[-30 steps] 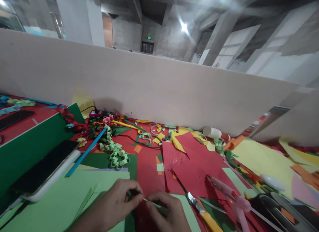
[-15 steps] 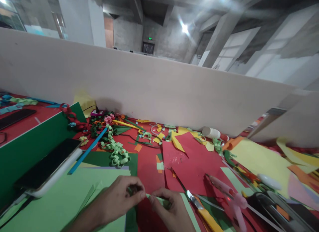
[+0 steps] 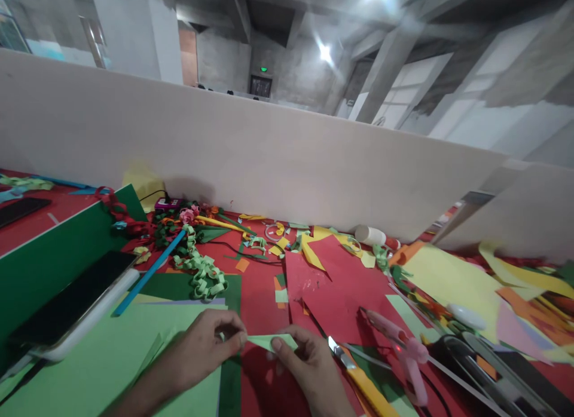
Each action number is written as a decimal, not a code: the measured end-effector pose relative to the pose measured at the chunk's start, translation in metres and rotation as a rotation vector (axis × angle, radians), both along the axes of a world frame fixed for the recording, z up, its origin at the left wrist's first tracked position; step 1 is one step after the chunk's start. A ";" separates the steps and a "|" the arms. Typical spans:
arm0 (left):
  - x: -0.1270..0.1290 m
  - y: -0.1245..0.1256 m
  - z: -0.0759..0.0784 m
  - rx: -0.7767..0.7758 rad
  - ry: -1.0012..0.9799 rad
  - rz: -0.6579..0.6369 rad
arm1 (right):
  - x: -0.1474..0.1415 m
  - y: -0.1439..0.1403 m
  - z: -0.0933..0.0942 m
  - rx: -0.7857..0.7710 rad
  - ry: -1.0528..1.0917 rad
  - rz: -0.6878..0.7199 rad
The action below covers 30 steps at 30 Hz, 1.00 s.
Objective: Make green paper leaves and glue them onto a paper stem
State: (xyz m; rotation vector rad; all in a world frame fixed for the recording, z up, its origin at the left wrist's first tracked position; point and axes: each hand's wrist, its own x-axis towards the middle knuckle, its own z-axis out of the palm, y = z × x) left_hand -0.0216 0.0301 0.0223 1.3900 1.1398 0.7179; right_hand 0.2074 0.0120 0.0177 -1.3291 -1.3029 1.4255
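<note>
A small folded piece of light green paper (image 3: 264,342) stretches between my two hands, tapering toward the left. My left hand (image 3: 210,339) pinches its narrow left tip between thumb and forefinger. The wider right end is gripped by my right hand (image 3: 309,363), its thumb lying over the paper. Under my left forearm is a stack of light green sheets (image 3: 98,345). Just right of my right hand lies a yellow-handled utility knife (image 3: 368,390) with its blade out, and beyond it a pink glue gun (image 3: 399,339) with a red light.
A green paper chain (image 3: 206,276) and a blue paper stick (image 3: 152,270) lie behind the stack. At left, a phone (image 3: 81,297) rests on a white block beside a green board (image 3: 58,244). Red sheets (image 3: 345,285) and scraps cover the middle. A white partition (image 3: 269,154) runs behind.
My hands have moved apart, and more of the folded green paper shows between them. The view has shifted slightly, so the tabletop things appear a little further left.
</note>
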 end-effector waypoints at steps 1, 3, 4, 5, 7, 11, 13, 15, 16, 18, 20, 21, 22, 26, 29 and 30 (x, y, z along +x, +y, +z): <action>0.001 -0.001 0.000 -0.018 -0.012 -0.007 | 0.000 -0.001 -0.001 -0.003 -0.008 0.009; 0.004 -0.004 0.000 -0.085 -0.040 -0.044 | -0.002 -0.002 -0.003 -0.014 -0.012 0.020; 0.006 -0.005 0.001 -0.121 -0.046 -0.064 | -0.003 -0.002 -0.003 -0.014 -0.011 0.021; 0.009 -0.006 0.001 -0.147 -0.051 -0.077 | -0.003 -0.002 -0.004 -0.010 -0.003 0.019; 0.014 -0.007 0.003 -0.162 -0.070 -0.083 | -0.004 -0.001 -0.004 0.006 0.037 -0.002; 0.019 -0.005 0.001 -0.153 -0.194 -0.030 | -0.003 0.000 -0.004 0.047 0.115 -0.050; 0.019 -0.005 0.000 -0.156 -0.226 -0.008 | -0.005 0.000 -0.005 0.047 0.151 -0.043; 0.020 -0.006 -0.002 -0.155 -0.251 0.001 | -0.008 -0.001 -0.007 0.036 0.203 -0.040; 0.021 -0.007 -0.002 -0.155 -0.269 -0.002 | -0.010 -0.001 -0.008 0.034 0.217 -0.045; 0.022 -0.009 -0.002 -0.164 -0.308 -0.010 | -0.013 -0.002 -0.010 0.037 0.201 -0.064; 0.024 -0.011 -0.002 -0.185 -0.337 -0.039 | -0.013 -0.002 -0.011 0.035 0.150 -0.088; 0.025 -0.011 -0.001 -0.198 -0.349 -0.055 | -0.013 -0.002 -0.010 0.031 0.128 -0.095; 0.025 -0.012 -0.001 -0.208 -0.363 -0.063 | -0.011 -0.002 -0.010 0.027 0.114 -0.103; 0.025 -0.013 -0.001 -0.222 -0.412 -0.072 | -0.006 -0.003 -0.008 0.018 0.080 -0.118; 0.025 -0.014 0.000 -0.211 -0.420 -0.086 | -0.006 -0.003 -0.007 0.019 0.059 -0.136; 0.024 -0.015 0.001 -0.216 -0.423 -0.082 | -0.007 -0.002 -0.006 0.023 0.058 -0.142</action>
